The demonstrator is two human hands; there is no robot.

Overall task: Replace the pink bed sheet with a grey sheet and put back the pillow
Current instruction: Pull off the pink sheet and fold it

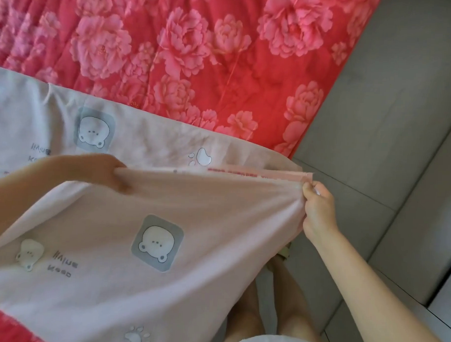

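- Across the middle of the frame lies the bear sheet [205, 203]. It is pale, with little bear faces and paw prints on it.
- It looks pinkish in the lower part and more grey at the left.
- Its long way runs from side to side, from the left edge of the frame to a corner at the right. That corner points to the right.
- The folded top edge is pulled tight, almost level, between the two hands.
- The left hand [109, 173], at the middle left, has its fingers curled round that edge and grips it.
- The right hand [317, 210], at the middle right, pinches the corner between thumb and fingers.
- The sheet lies on a red flower cover [197, 54] that fills the top of the frame.
- Grey floor [400, 100] shows on the right side.
- The person's legs [278, 313] show at the bottom, under the sheet's hanging part.
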